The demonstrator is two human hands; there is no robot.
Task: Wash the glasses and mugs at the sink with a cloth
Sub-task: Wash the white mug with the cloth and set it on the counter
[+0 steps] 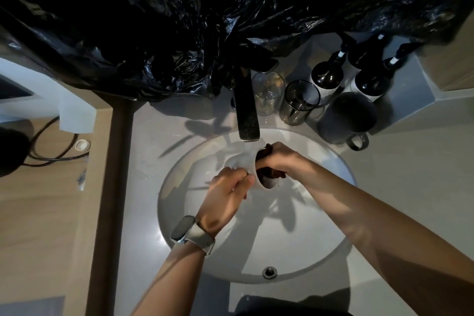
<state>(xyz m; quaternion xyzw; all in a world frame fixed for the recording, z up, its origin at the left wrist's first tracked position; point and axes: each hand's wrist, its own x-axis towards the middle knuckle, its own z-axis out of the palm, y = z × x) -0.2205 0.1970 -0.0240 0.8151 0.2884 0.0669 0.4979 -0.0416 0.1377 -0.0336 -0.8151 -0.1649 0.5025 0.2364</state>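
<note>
Over the white sink basin (pixel 302 246), a clear glass (pixel 242 161) lies tilted on its side just under the black faucet (pixel 247 110), with water running over it. My left hand (pixel 225 197), with a watch on the wrist, grips the glass from the left. My right hand (pixel 280 159) holds a dark brown cloth (pixel 268 174) pushed into the glass's mouth, which faces right. Behind the basin on the right stand a clear glass (pixel 268 92), a smoked glass (pixel 300 102) and a dark mug (pixel 346 118).
Two dark pump bottles (pixel 327 77) (pixel 372 79) stand at the back right, behind the mug. Black plastic sheeting (pixel 179 20) covers the wall above the faucet. To the left lies a wooden counter (pixel 38 213) with a black cable (pixel 51 154).
</note>
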